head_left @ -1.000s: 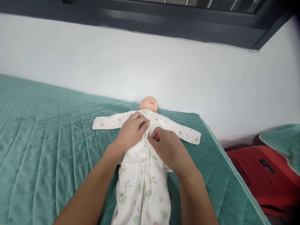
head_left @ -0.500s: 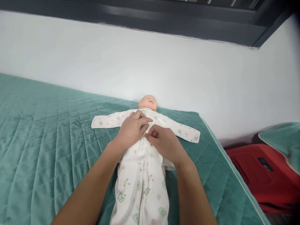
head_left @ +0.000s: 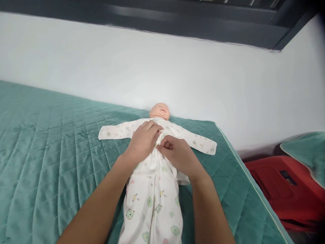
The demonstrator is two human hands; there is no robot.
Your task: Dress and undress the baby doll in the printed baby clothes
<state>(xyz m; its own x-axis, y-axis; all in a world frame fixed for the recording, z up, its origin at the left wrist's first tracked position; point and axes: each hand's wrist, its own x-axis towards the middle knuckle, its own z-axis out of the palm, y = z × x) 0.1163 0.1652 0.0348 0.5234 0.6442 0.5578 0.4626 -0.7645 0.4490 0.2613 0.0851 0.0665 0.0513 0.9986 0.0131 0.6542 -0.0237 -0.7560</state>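
Observation:
A baby doll [head_left: 159, 111] lies on its back, dressed in a white printed baby shirt [head_left: 200, 141] and matching trousers [head_left: 166, 206]. Both long sleeves stretch out sideways. My left hand [head_left: 144, 138] rests on the chest, its fingers bent over the shirt front with the thumb near them, closed on the fabric. Just beside it, my right hand [head_left: 177, 152] pinches the shirt's front edge between thumb and forefinger, the other fingers curled in. My hands cover much of the shirt's middle, so any fastener between the fingertips is too small to make out.
A green quilted cover [head_left: 63, 162] spreads under the doll and ends in a piped edge at the right. Behind the doll's head rises a white wall [head_left: 127, 67] with a dark frame [head_left: 177, 23] above. Beyond the right edge is a red plastic chair [head_left: 281, 189], partly under green cloth [head_left: 307, 152].
My left hand's fingers have drawn closer together and flattened over the shirt front. My right hand keeps its pinch in nearly the same spot.

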